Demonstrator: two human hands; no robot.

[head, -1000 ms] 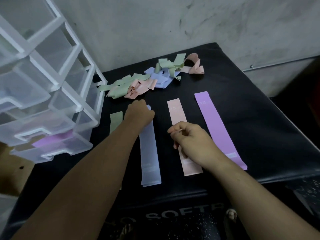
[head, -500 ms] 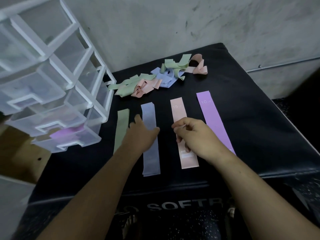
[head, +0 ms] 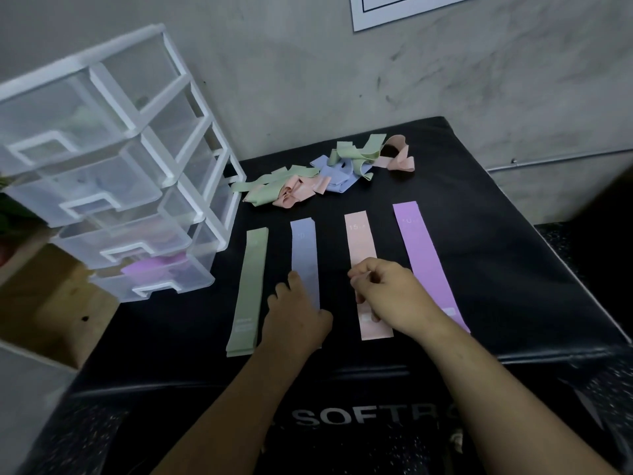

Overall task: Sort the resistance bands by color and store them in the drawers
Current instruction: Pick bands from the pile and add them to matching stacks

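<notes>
While left hand point(head: 294, 320) presses a matte blue band point(head: 304, 248) flat, right hand point(head: 390, 296) curls, grip unclear, over pink band point(head: 359, 241) marked "15"; bench point(head: 513, 269) reads "SOFT".

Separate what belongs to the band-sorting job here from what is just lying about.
Job: green band, blue band under the left hand, pink band, purple band, tangled pile of bands, clear drawer unit.
Lying about: paper sheet on the wall, wall pipe.
</notes>
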